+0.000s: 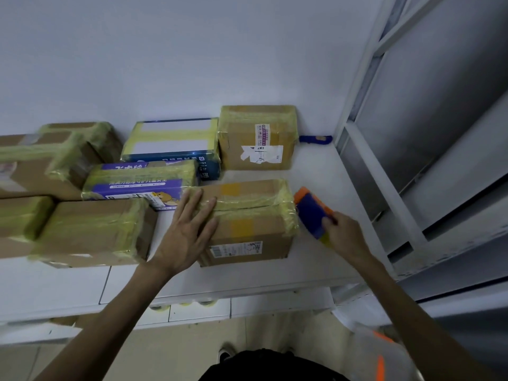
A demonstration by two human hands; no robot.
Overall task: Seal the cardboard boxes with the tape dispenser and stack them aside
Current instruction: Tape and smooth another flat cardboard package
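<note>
Now the left hand (189, 232) lies flat with fingers spread on the near cardboard box (247, 224), which sits on the white table (324, 171). The right hand (343, 235) grips the blue and orange tape dispenser (312, 213), just beside the box's right end. Other taped boxes (93, 232) crowd the left and far side.
</note>
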